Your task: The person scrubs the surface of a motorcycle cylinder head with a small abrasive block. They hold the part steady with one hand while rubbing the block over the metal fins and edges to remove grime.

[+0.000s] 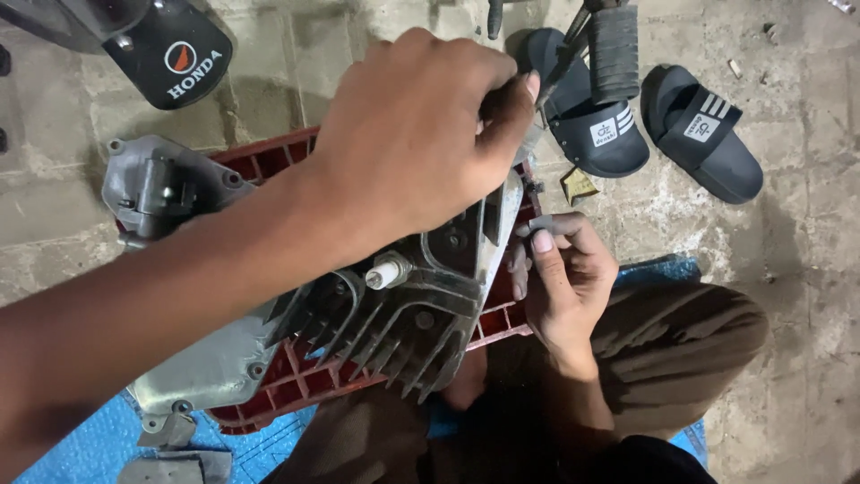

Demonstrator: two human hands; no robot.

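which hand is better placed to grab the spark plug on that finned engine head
Probably the right. The right hand sits at the edge of the engine head, close to the spark plug, pinching only a small part. The left hand is higher, fingers closed on a thin tool.

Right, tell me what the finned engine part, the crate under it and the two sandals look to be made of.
Finned engine part: likely cast aluminium, dull grey and grimy, with thin cooling fins.
Crate: seemingly moulded plastic, matte red, ribbed grid walls.
Sandals: probably rubber or foam, matte dark slides with pale strap patches.
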